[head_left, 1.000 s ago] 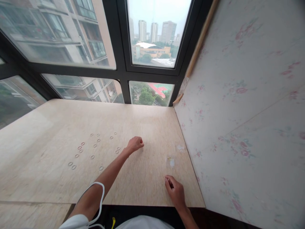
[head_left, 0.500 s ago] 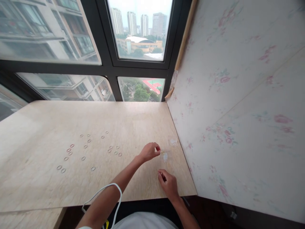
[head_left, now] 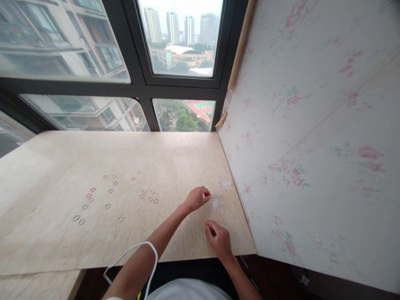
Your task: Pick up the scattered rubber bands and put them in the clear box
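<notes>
My left hand (head_left: 198, 198) reaches over the stone-patterned sill with thumb and index finger pinched together. The fingertips are at the upper left edge of a small clear plastic bag (head_left: 215, 203), which has a white label patch and some tiny yellowish bits by the fingers. Whether they grip the bag or something small is too fine to make out. Nearer to me, my right hand (head_left: 218, 240) is closed in a pinch just above the sill, and what it holds is too small to see. Several thin rings (head_left: 120, 219) lie scattered to the left, grey ones and two reddish ones (head_left: 91, 192).
A second clear plastic bag (head_left: 225, 183) lies farther back by the flowered wall (head_left: 296, 175), which bounds the sill (head_left: 175, 162) on the right. Dark-framed windows (head_left: 184, 83) rise behind. A white cable (head_left: 131, 250) loops around my left forearm.
The view has shifted slightly. My left hand stays at the bag's edge, and fewer of the yellowish bits show beside its fingertips. The right hand keeps its pinch, and the rings lie as before.
</notes>
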